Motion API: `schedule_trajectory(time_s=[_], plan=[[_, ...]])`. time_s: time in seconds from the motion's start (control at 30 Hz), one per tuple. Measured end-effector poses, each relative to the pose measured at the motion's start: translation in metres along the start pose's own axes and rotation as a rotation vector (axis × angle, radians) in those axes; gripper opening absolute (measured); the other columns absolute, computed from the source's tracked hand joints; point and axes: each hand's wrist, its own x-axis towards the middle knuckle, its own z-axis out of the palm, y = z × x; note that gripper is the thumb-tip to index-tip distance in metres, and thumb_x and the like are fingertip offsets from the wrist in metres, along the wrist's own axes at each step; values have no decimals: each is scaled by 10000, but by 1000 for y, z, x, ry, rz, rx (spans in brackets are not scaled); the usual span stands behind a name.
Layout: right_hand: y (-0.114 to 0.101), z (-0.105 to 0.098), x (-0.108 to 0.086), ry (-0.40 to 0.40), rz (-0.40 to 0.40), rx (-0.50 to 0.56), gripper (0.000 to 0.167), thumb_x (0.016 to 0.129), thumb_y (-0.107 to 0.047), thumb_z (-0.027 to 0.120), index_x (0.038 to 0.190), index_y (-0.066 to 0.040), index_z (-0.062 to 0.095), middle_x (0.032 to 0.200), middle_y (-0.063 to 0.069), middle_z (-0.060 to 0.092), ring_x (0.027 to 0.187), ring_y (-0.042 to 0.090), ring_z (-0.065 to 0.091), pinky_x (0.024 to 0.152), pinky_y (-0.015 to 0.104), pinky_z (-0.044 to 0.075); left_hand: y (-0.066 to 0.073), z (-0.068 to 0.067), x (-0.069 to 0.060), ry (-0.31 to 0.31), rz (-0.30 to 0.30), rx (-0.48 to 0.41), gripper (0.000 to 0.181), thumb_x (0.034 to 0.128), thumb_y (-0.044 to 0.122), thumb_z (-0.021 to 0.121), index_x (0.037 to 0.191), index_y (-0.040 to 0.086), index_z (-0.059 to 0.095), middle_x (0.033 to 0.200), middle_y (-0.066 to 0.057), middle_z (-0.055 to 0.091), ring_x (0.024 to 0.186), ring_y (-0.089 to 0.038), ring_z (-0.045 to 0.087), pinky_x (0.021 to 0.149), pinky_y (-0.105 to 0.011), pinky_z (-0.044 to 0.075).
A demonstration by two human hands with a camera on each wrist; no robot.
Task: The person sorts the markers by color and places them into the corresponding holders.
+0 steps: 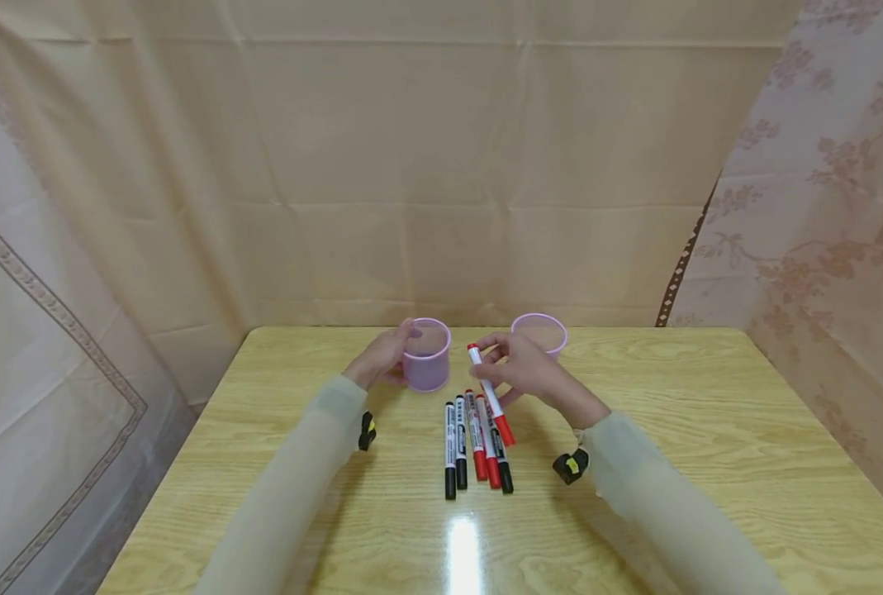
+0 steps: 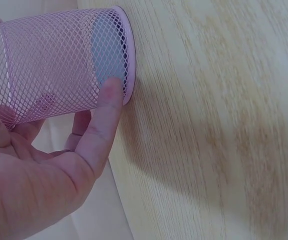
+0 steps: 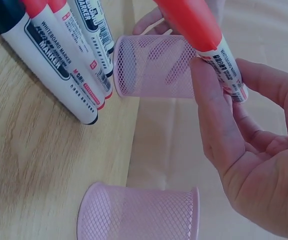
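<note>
My left hand (image 1: 382,355) holds a pink mesh pen holder (image 1: 427,373) that stands upright on the table. In the left wrist view its fingers (image 2: 96,132) curl about the wall, with one fingertip low near the base. Between thumb and fingers, my right hand (image 1: 529,368) pinches a red whiteboard marker (image 1: 490,393), tilted with its red cap downward, above the table. Under it lies a row of several markers, including a black marker (image 1: 450,454) and a red marker (image 1: 477,438). Behind the right hand stands a second pink mesh pen holder (image 3: 139,215), partly hidden in the head view.
The wooden table (image 1: 671,430) ends at a back edge close behind both pen holders. A beige curtain (image 1: 448,165) hangs behind it, and patterned cloth (image 1: 842,215) hangs at the right side.
</note>
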Motion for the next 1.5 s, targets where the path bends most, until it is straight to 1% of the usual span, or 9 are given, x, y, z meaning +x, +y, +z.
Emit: schedule_trajectory(time_s=[0.17,0.4,0.53,0.73,0.93,1.07,1.17,1.33,1.5], plan=[[0,0,4,11,3,54,476,928,-94,726,1344,20,525,1046,160,572,770,228,676,626,478,616,0,0,-2,5,12,22,634,1091,536,236,1480,101,484,1454,-242,470,1169,-428,583,896,-519,560],[-2,1,8,32,-29,71,509,941,-152,739,1383,-21,524,1116,177,574,852,251,676,671,467,619,1,0,-4,8,24,55,648,1091,541,225,1478,91,486,1484,-238,458,1223,-444,565,962,-547,522],[-8,2,12,80,-54,168,506,946,-154,733,1388,-46,513,1172,176,555,888,294,661,690,491,616,0,0,-3,12,30,68,652,1089,546,227,1473,91,493,1485,-232,460,1219,-440,567,957,-554,521],[-16,4,20,161,-88,302,517,939,-165,744,1396,-62,525,1185,152,577,930,316,649,705,507,612,-2,0,-1,1,42,85,651,1091,543,226,1469,88,498,1503,-214,449,1251,-431,546,950,-551,527],[-33,6,29,169,-106,294,522,940,-206,751,1398,-86,530,1208,159,597,1015,375,635,736,489,613,-2,-1,0,11,43,94,677,1082,568,226,1475,91,501,1520,-207,438,1286,-426,522,932,-552,539],[-43,5,36,162,-110,316,528,951,-181,737,1413,-55,515,1257,209,591,1104,459,597,748,476,613,-1,-1,0,12,26,66,668,1083,562,234,1480,96,499,1525,-206,436,1280,-437,524,935,-562,534],[-48,5,42,162,-95,351,524,955,-160,729,1416,-46,507,1272,215,592,1089,432,621,759,474,612,-1,0,1,10,15,53,649,1087,549,235,1478,105,503,1525,-203,436,1276,-437,523,937,-564,531],[-51,8,50,184,-61,408,489,956,-136,725,1392,-53,520,1257,192,608,935,276,692,778,480,608,-2,2,2,11,8,69,643,1087,550,234,1477,117,507,1529,-199,432,1275,-427,522,923,-557,541],[-55,12,56,205,-54,443,499,951,-118,727,1400,-59,517,1237,175,616,1003,337,673,774,482,608,-2,2,3,9,7,74,659,1080,569,238,1483,113,491,1527,-201,426,1269,-433,525,919,-559,543]])
